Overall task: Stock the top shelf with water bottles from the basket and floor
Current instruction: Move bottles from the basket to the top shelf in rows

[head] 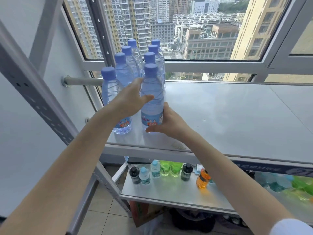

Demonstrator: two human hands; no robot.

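Several clear water bottles with blue caps stand in two rows at the left end of the white top shelf [228, 116]. The front bottle of the right row [152, 92] stands upright on the shelf. My left hand [130, 97] grips its upper body from the left, thumb across the front. My right hand [166, 122] holds its base and blue label from the right. The front bottle of the left row [111, 92] stands just left, partly behind my left wrist.
A window frame and horizontal steel bar [81, 81] run behind the bottles. The lower shelf [169, 190] carries assorted small drink bottles, green, orange and dark. A grey perforated rack post [39, 102] rises at the left. Tiled floor lies below.
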